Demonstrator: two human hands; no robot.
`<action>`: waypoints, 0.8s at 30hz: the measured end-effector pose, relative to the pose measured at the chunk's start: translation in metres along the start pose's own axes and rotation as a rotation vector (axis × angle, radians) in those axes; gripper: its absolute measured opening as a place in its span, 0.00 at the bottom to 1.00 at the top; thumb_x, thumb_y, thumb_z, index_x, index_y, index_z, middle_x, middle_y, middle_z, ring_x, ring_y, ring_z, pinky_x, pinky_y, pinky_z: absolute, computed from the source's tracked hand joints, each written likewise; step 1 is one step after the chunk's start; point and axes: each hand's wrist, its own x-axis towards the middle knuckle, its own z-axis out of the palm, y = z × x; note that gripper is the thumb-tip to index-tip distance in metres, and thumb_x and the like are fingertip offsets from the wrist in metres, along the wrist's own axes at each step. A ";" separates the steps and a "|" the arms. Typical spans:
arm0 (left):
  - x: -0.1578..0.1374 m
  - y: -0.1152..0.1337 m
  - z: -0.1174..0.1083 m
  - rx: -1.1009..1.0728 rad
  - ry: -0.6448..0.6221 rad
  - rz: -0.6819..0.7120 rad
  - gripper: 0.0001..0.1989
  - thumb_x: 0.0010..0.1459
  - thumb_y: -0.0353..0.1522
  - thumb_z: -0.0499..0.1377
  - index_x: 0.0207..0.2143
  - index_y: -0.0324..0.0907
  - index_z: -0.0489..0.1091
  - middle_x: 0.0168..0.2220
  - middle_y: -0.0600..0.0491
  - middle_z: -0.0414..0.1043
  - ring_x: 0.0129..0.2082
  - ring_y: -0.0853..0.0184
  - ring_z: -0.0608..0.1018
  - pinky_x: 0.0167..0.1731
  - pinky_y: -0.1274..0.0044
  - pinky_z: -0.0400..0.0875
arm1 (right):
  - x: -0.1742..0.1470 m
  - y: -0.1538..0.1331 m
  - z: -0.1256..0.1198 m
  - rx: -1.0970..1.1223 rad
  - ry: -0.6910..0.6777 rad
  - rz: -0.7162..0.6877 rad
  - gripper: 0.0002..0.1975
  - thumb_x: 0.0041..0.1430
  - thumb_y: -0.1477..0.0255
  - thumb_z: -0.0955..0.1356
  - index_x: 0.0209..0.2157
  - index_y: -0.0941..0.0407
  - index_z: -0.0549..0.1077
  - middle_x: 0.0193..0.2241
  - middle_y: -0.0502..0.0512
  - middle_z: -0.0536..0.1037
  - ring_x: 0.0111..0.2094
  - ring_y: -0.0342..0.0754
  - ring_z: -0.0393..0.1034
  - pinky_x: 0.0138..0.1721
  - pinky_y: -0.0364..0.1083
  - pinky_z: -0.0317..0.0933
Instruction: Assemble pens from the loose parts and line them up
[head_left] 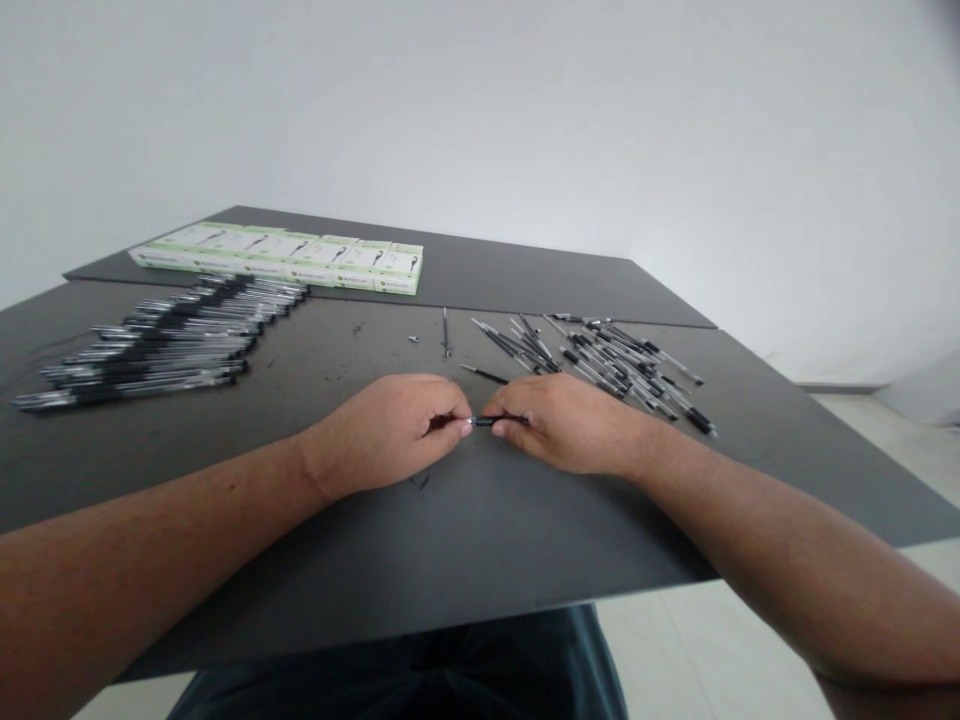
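Between my two hands a black pen (pixel 484 422) is held level, a little above the dark table. My left hand (pixel 390 425) pinches its silvery tip end. The fingers of my right hand (pixel 574 420) are closed round the dark grip part, and the rest of the pen is hidden by that hand. Just beyond my fingers lies a thin dark refill (pixel 484 374). Farther off, another slim refill (pixel 445 332) points away from me, with a small pen tip (pixel 413 339) to its left.
Rows of finished-looking pens (pixel 161 335) lie at the left. A line of white and green boxes (pixel 300 260) stands behind them. Loose pen barrels (pixel 637 370) and refills (pixel 517 345) are heaped at the right. The grey table's (pixel 450 570) front edge runs before my lap.
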 end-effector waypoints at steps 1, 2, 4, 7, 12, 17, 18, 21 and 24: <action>0.000 0.000 0.000 -0.003 0.002 -0.006 0.11 0.69 0.35 0.57 0.37 0.43 0.78 0.33 0.54 0.79 0.34 0.65 0.79 0.36 0.74 0.65 | 0.000 0.000 0.000 -0.002 -0.002 0.003 0.10 0.72 0.73 0.67 0.48 0.57 0.81 0.43 0.59 0.85 0.44 0.54 0.79 0.47 0.50 0.66; 0.000 0.000 0.000 -0.006 0.005 -0.011 0.11 0.69 0.35 0.57 0.37 0.43 0.78 0.33 0.54 0.79 0.33 0.66 0.79 0.36 0.74 0.65 | 0.000 -0.001 0.000 -0.001 -0.005 0.008 0.10 0.72 0.73 0.67 0.48 0.57 0.81 0.43 0.59 0.85 0.44 0.54 0.79 0.47 0.50 0.66; -0.001 0.000 0.000 -0.010 0.017 -0.023 0.11 0.69 0.36 0.58 0.36 0.43 0.78 0.32 0.54 0.79 0.33 0.66 0.78 0.36 0.74 0.65 | 0.001 -0.001 0.000 0.002 -0.007 0.021 0.10 0.71 0.73 0.68 0.49 0.57 0.81 0.43 0.59 0.85 0.44 0.54 0.79 0.47 0.50 0.66; -0.001 0.000 0.001 -0.013 0.033 -0.044 0.11 0.69 0.36 0.57 0.36 0.44 0.78 0.32 0.54 0.79 0.32 0.66 0.78 0.35 0.74 0.65 | 0.001 0.000 0.000 0.000 0.019 0.039 0.10 0.70 0.72 0.70 0.50 0.57 0.81 0.43 0.58 0.85 0.45 0.54 0.79 0.47 0.50 0.66; -0.001 -0.002 0.002 -0.012 0.012 -0.052 0.11 0.69 0.37 0.57 0.36 0.44 0.78 0.32 0.54 0.79 0.33 0.65 0.79 0.35 0.74 0.65 | 0.000 0.001 0.000 -0.026 0.030 0.042 0.10 0.71 0.73 0.69 0.49 0.57 0.81 0.42 0.58 0.85 0.44 0.54 0.79 0.46 0.50 0.66; 0.000 -0.002 0.001 -0.006 0.005 -0.047 0.11 0.69 0.36 0.57 0.36 0.44 0.78 0.32 0.54 0.79 0.33 0.65 0.79 0.36 0.74 0.65 | 0.002 0.000 0.002 -0.021 0.018 0.028 0.11 0.73 0.73 0.66 0.49 0.58 0.81 0.44 0.60 0.85 0.45 0.54 0.79 0.48 0.50 0.66; 0.000 -0.001 0.000 -0.006 0.012 -0.053 0.11 0.69 0.36 0.57 0.36 0.44 0.78 0.32 0.54 0.79 0.33 0.65 0.79 0.35 0.74 0.65 | 0.002 0.000 0.002 -0.010 0.038 0.037 0.11 0.73 0.73 0.67 0.50 0.58 0.81 0.44 0.60 0.85 0.45 0.54 0.79 0.48 0.50 0.66; -0.001 0.000 -0.001 -0.007 0.023 -0.071 0.11 0.68 0.36 0.57 0.36 0.44 0.78 0.32 0.54 0.79 0.33 0.65 0.79 0.35 0.73 0.65 | 0.001 0.001 0.003 0.025 0.102 0.070 0.11 0.68 0.74 0.71 0.51 0.57 0.80 0.43 0.57 0.85 0.42 0.51 0.78 0.45 0.48 0.65; -0.001 0.000 0.000 -0.011 0.015 -0.066 0.11 0.69 0.37 0.57 0.36 0.44 0.78 0.32 0.54 0.79 0.33 0.65 0.79 0.35 0.74 0.65 | 0.000 0.002 0.001 0.015 0.095 0.074 0.09 0.68 0.73 0.72 0.48 0.57 0.80 0.40 0.56 0.85 0.41 0.51 0.78 0.44 0.47 0.64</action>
